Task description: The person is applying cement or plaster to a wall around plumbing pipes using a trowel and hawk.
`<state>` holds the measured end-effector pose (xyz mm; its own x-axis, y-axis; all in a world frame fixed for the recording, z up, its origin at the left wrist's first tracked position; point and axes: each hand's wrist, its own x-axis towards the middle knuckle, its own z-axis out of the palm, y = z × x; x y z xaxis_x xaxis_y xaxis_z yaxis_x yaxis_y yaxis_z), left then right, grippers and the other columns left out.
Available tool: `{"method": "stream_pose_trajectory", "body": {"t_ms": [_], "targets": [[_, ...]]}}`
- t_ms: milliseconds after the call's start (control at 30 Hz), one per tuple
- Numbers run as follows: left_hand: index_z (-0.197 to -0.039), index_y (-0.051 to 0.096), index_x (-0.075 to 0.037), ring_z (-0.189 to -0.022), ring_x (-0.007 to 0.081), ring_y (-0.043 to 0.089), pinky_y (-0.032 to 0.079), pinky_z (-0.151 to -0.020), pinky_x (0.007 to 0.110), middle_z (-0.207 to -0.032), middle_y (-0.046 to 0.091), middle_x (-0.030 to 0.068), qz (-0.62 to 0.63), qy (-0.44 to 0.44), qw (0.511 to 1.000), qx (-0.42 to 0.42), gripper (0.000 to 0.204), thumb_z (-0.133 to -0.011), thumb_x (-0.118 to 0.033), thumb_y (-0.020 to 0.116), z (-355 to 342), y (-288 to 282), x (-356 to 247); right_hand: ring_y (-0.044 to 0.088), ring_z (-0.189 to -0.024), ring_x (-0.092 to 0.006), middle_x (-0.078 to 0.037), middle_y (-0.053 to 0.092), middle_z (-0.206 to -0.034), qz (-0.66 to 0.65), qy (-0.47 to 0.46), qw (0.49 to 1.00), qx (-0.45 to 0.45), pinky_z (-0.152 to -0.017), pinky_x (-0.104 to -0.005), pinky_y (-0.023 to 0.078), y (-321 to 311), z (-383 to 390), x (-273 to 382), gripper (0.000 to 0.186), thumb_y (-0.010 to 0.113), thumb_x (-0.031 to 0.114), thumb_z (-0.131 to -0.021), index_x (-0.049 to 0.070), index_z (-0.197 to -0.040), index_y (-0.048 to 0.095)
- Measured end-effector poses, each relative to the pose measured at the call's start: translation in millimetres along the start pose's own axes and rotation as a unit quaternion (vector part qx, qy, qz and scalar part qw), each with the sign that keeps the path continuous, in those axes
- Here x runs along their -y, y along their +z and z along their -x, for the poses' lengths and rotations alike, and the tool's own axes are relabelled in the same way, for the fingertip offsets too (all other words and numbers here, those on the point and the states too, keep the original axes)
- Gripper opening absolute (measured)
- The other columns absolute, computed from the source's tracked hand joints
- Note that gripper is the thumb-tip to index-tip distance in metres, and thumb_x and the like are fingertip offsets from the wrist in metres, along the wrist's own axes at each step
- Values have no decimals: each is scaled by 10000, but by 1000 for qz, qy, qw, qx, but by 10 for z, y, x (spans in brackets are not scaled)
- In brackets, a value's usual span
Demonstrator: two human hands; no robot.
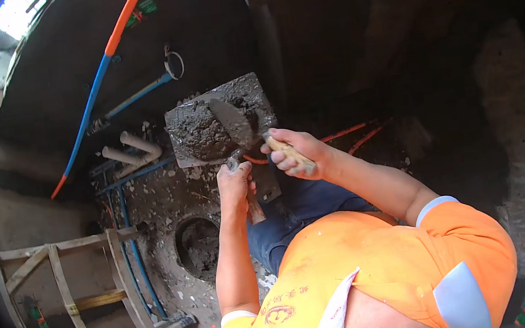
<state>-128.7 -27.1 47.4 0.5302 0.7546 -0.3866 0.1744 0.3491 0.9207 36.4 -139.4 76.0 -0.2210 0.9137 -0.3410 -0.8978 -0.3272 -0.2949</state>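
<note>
My left hand (235, 184) is closed around an upright wooden handle with a metal neck (235, 161), just below a square board (185, 158) that carries heaped wet grey mortar (199, 132). My right hand (295, 156) grips the wooden handle of a trowel (230, 122), its blade lying over the mortar on the board. How the left-hand handle joins the board is hard to make out.
A round bucket or opening with grey mortar (197, 245) is below left. A wooden ladder-like frame (68, 302), blue pipes (131, 247) and white pipes (148, 149) are at left. An orange-blue pipe (92, 100) crosses above; red hoses (360, 139) run at right.
</note>
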Motion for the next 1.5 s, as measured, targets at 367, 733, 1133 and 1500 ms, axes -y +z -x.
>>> {"method": "stream_pose_trajectory", "body": {"t_ms": [367, 733, 1133, 1500], "targets": [[-733, 505, -36, -429, 109, 454, 394, -399, 263, -581, 487, 12, -140, 81, 986, 46, 119, -790, -84, 597, 553, -48, -781, 419, -468, -76, 10, 434, -655, -65, -157, 984, 55, -366, -206, 363, 292, 285, -507, 389, 456, 458, -922, 81, -1006, 504], [-774, 580, -36, -472, 86, 433, 365, -434, 241, -616, 507, 16, -104, 120, 974, 164, 49, -803, -73, 566, 497, 5, -684, 450, -474, -121, -20, 456, -641, -396, 42, 796, 456, -397, -262, 411, 518, 151, -540, 520, 408, 459, -934, -24, -1089, 523], [-781, 457, -51, -398, 142, 400, 365, -355, 288, -568, 419, 25, -54, 46, 995, 76, 110, -799, -56, 566, 260, -16, -695, 472, -372, -128, -44, 535, -590, -121, -486, 818, 284, -261, -282, 390, 840, 1412, 673, 443, 450, 478, -919, 48, -964, 548], [-683, 533, -58, -384, 130, 395, 265, -335, 254, -538, 498, 48, -87, 41, 991, -90, 130, -758, -134, 607, 282, -609, -788, 467, -446, -182, -71, 446, -607, -58, -764, 581, -277, -342, -336, 351, 1167, 1707, 2782, 325, 459, 387, -929, 66, -879, 451]]}}
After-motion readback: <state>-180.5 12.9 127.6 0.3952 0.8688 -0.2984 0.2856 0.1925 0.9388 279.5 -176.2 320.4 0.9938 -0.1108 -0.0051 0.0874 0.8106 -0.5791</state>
